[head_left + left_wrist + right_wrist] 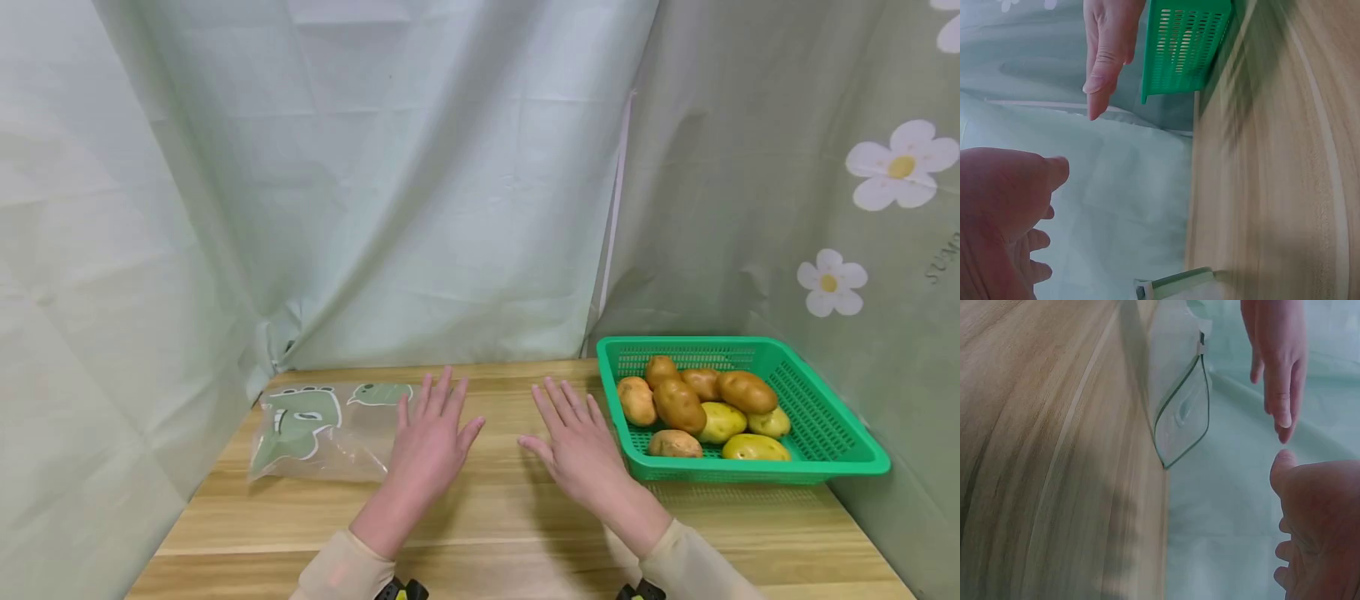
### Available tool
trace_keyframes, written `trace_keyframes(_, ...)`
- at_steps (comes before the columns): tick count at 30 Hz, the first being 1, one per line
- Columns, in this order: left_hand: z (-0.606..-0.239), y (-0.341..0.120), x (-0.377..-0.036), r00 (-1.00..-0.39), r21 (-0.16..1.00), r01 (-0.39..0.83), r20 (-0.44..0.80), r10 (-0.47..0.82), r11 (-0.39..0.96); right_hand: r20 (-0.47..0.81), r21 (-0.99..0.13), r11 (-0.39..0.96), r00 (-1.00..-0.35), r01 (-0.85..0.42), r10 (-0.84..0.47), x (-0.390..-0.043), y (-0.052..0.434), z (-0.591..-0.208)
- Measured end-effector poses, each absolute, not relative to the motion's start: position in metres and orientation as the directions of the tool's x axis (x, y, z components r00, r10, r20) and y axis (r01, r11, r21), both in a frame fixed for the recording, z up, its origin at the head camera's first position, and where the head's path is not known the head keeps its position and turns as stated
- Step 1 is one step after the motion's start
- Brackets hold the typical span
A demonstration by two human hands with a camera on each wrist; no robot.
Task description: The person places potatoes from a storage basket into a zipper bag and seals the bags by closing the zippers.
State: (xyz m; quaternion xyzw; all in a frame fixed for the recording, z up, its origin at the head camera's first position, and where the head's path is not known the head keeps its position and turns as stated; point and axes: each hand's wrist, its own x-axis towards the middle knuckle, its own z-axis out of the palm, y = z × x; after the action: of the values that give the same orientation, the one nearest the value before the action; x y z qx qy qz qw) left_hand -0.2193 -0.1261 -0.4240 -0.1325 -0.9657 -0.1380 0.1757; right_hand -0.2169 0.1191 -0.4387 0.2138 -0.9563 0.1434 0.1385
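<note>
As my left grip (429, 440) and right grip (581, 442) were fully uncurled and empty, both hovered above the desk (491, 533), pointing forward.

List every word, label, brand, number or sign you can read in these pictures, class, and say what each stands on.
"SUM", then at least part of another letter, cut off by the head view's right edge: on the flowered cloth.
No text can be read on the plastic bag or the green basket.

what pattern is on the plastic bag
The plastic bag is clear with green, white-outlined cartoon shapes; it shows best in the head view.
</note>
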Motion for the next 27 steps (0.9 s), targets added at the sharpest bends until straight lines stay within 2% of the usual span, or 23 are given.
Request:
trace_keyframes(15,-0.424,-0.135,-0.231,-0.921,0.237,0.240,0.363,0.143,0.941,0.289,-0.238,0.855,-0.874,-0.460,-0.390,-0.228,0.106,-0.442)
trace_keyframes(27,-0.426,-0.139,-0.239,-0.948,0.253,0.192,0.296,0.113,0.948,0.246,-0.258,0.850,-0.882,-0.459,-0.402,-0.235,0.092,-0.442)
